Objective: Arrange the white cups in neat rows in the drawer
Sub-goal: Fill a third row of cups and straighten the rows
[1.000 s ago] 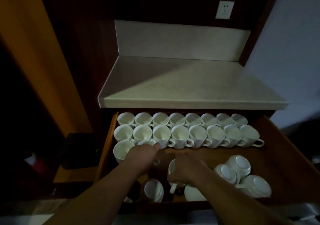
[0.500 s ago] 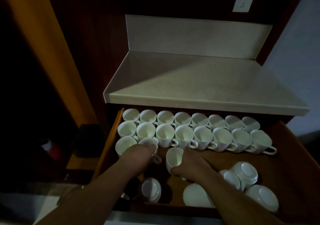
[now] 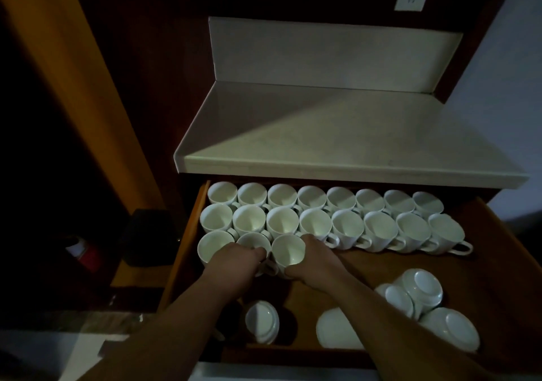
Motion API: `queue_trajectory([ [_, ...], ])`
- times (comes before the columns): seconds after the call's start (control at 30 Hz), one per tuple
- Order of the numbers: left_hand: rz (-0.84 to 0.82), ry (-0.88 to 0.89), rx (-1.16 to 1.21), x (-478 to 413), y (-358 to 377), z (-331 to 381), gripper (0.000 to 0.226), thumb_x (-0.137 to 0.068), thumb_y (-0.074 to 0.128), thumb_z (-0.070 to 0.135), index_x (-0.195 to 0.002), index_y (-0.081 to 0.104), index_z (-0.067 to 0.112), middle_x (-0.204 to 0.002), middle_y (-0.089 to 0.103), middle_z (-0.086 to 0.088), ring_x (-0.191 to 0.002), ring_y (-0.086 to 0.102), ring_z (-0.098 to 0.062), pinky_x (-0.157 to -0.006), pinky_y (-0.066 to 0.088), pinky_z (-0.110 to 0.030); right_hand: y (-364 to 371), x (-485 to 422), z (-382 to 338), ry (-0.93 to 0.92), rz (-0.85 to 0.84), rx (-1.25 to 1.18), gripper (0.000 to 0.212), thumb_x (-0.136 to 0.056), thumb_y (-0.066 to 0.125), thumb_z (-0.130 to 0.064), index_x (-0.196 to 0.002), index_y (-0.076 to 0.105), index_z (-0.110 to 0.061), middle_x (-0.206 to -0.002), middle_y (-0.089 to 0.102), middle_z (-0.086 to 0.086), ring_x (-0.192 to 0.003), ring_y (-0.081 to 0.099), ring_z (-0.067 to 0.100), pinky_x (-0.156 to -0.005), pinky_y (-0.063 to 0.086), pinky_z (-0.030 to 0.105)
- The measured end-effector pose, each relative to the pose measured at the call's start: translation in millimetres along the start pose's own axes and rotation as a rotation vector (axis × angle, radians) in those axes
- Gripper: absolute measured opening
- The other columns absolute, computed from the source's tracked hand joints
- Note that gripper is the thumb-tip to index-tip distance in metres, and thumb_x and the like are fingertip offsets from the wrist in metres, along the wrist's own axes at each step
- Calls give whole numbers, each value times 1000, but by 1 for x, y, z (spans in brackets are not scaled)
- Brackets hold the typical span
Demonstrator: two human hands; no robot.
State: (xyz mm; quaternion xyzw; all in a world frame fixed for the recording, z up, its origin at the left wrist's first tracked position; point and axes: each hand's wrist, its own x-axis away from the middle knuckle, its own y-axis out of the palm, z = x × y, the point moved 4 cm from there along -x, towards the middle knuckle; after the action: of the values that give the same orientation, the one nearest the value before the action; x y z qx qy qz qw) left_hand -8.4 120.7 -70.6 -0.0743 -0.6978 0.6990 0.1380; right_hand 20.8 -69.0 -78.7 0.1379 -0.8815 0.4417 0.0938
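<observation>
Your right hand (image 3: 315,263) is curled round the third cup (image 3: 288,253) of the front row, thumb against its near wall and fingers wrapped over the far right side, so it has a firm hold on that cup, which stands upright on the drawer (image 3: 498,263) floor. Your left hand (image 3: 234,263) lies over the second cup (image 3: 254,244) of the same row, fingers bent and closed loosely on its near side; the knuckles hide the contact, so you cannot tell how tight that grip is. The two cups sit just beside each other, and the first cup (image 3: 215,247) stands at the drawer's left wall. Behind them, two full rows of white cups (image 3: 346,228) run across the drawer, mouths up, handles pointing right and toward you. In the near right corner lie stacked saucers (image 3: 422,292) turned face down, with a plate (image 3: 334,329) beside them, and another saucer stack (image 3: 262,322) sits between your forearms. The pale countertop (image 3: 337,134) overhangs the back row.
</observation>
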Motion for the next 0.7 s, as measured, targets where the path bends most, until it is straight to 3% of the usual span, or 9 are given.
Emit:
queue_trajectory([
  [0.1, 16, 7, -5, 0, -1, 1, 19, -94, 57, 29, -113, 59, 26, -101, 71, -4, -94, 65, -29, -73, 51, -38, 2, -1, 2, -9, 20, -2, 74, -65, 85, -45, -124, 50, -18, -120, 62, 1, -104, 62, 19, -78, 52, 35],
  [0.27, 0, 6, 16, 0, -1, 4, 22, -93, 58, 27, -115, 58, 24, -103, 71, -5, -94, 65, -30, -73, 52, -39, 2, 5, -1, -25, 18, 5, 71, -72, 85, -39, -128, 48, -15, -126, 58, 3, -110, 58, 19, -80, 46, 30],
  [0.4, 56, -25, 300, 2, -20, 13, 40, -88, 67, 34, -126, 56, 29, -122, 63, 5, -106, 62, -21, -84, 53, -37, -10, 11, -3, -38, 1, 39, 80, -59, 83, -61, -122, 53, -21, -118, 61, -1, -106, 62, 19, -81, 54, 35],
  [0.47, 100, -21, 475, 0, -41, 25, 45, -86, 70, 29, -129, 58, 29, -124, 61, 7, -108, 61, -17, -85, 54, -36, -30, 21, -3, -35, 9, 66, 68, -67, 78, -55, -122, 56, -22, -118, 62, -1, -103, 62, 17, -79, 55, 34],
  [0.57, 104, -15, 660, -14, -69, 54, 37, -91, 65, 23, -128, 62, 28, -118, 67, 9, -96, 65, -11, -78, 55, -30, -78, 43, 8, -40, 15, 108, 46, -86, 72, -45, -124, 66, -19, -119, 68, -2, -108, 63, 16, -94, 52, 35],
  [0.7, 64, 62, 677, -33, -88, 107, 30, -90, 67, 27, -120, 66, 28, -112, 70, 8, -101, 64, -10, -86, 54, -32, -149, 61, 48, 42, 108, 143, 46, -84, 76, -46, -123, 70, -24, -109, 72, -10, -103, 65, 8, -87, 51, 27],
])
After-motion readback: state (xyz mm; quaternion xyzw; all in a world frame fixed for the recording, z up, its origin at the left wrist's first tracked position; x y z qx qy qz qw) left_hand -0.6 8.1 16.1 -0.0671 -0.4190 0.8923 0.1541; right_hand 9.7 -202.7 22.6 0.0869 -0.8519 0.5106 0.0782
